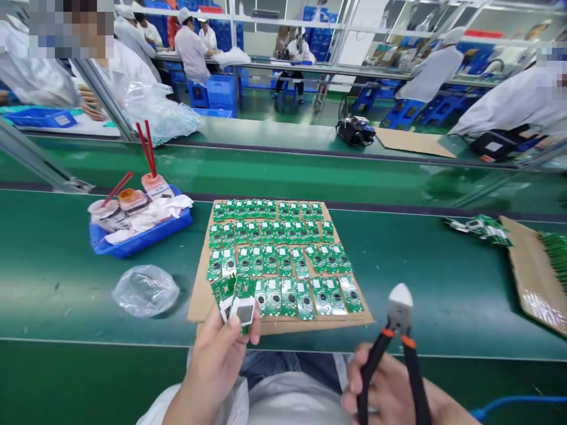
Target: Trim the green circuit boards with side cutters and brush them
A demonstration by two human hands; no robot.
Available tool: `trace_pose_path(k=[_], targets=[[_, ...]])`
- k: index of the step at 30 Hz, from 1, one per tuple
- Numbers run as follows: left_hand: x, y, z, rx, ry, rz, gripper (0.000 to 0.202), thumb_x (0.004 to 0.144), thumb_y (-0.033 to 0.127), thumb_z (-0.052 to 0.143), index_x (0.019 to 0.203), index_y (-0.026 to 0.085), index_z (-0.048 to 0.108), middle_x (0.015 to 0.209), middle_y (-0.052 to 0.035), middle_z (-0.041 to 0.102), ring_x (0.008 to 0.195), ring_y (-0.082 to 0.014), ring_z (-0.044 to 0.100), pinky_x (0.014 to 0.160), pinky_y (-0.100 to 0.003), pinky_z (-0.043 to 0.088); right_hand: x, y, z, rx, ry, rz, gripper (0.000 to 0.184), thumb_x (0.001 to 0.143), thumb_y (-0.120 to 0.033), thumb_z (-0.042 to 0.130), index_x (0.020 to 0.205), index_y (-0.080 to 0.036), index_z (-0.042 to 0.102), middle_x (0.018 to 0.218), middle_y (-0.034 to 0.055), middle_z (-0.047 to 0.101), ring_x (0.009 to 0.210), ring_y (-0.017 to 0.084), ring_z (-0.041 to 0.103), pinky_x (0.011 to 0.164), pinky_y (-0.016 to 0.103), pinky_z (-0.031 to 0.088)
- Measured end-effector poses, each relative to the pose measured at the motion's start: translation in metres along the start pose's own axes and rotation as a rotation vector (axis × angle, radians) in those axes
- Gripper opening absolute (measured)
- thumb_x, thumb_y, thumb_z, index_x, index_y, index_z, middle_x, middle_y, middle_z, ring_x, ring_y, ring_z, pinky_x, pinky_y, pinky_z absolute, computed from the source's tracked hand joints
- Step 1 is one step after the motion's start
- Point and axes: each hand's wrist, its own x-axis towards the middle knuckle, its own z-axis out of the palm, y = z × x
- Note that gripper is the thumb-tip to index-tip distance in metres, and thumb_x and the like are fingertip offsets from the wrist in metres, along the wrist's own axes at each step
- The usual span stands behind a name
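My left hand [217,360] pinches a small green circuit board [243,310] with a white-framed square part on it, just over the near edge of a cardboard sheet [199,307]. Several rows of similar green circuit boards [274,254] lie on that sheet. My right hand [381,383] grips diagonal cutters [400,313] with black and orange handles, their steel jaws pointing up. The cutters are held in the air to the right of the sheet's near corner, touching no board.
A blue tray [140,233] holds small jars, cloths and red sticks on the green workbench [57,283]. A clear plastic bag [145,290] lies near it. More boards and a cardboard piece [531,271] sit at right. Co-workers in white coats [192,53] stand beyond a second bench.
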Motion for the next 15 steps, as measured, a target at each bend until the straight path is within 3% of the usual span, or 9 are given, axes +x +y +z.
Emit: trace_pose_path(k=[3,6,8,10,12,15], targets=[[-0.003,0.005,-0.012,-0.015,-0.037,-0.008,0.020,0.074,0.038,0.072,0.082,0.020,0.072,0.076,-0.0042,0.065,0.057,-0.0117,0.055,0.055,-0.024,0.043,0.015,0.009,0.022,-0.025,-0.148,-0.010,0.056,0.051,-0.060,0.074,0.091,-0.027,0.054,0.080,0.0050,0.056,0.074,0.024,0.064,0.073,0.041,0.050],[-0.009,0.010,-0.022,-0.059,-0.003,-0.020,0.021,0.074,0.038,0.072,0.084,0.020,0.072,0.075,-0.0043,0.065,0.058,-0.0110,0.054,0.055,-0.023,0.041,0.024,-0.003,0.035,-0.309,-0.183,-0.112,0.051,0.065,-0.064,0.063,0.097,-0.026,0.053,0.081,0.0062,0.055,0.071,0.022,0.060,0.067,0.038,0.049],[-0.014,0.013,-0.030,-0.097,0.036,-0.014,0.021,0.073,0.038,0.073,0.084,0.020,0.072,0.074,-0.0033,0.065,0.057,-0.0099,0.053,0.054,-0.022,0.040,0.032,-0.018,0.052,-0.684,-0.096,-0.286,0.046,0.073,-0.057,0.060,0.106,-0.026,0.053,0.089,0.0082,0.057,0.078,0.023,0.060,0.071,0.038,0.050],[-0.019,0.015,-0.040,-0.123,0.013,0.005,0.021,0.073,0.039,0.074,0.084,0.022,0.073,0.075,-0.0032,0.066,0.057,-0.0098,0.053,0.054,-0.023,0.039,0.045,-0.035,0.076,-1.133,0.033,-0.536,0.040,0.079,-0.038,0.059,0.116,-0.026,0.050,0.101,0.0104,0.057,0.091,0.025,0.058,0.079,0.040,0.049],[-0.023,0.017,-0.051,-0.145,-0.044,0.016,0.019,0.074,0.040,0.073,0.086,0.025,0.074,0.077,-0.0039,0.068,0.058,-0.0107,0.052,0.055,-0.024,0.040,0.063,-0.048,0.102,-1.522,0.130,-0.791,0.048,0.074,-0.023,0.060,0.120,-0.025,0.047,0.104,0.0118,0.055,0.094,0.026,0.056,0.077,0.041,0.049],[-0.030,0.022,-0.066,-0.175,-0.050,0.006,0.019,0.074,0.041,0.072,0.090,0.030,0.075,0.071,-0.0036,0.067,0.057,-0.0117,0.051,0.055,-0.026,0.039,0.089,-0.059,0.135,-1.853,0.193,-1.041,0.052,0.068,-0.020,0.061,0.118,-0.019,0.048,0.098,0.0128,0.052,0.087,0.027,0.053,0.069,0.041,0.049]])
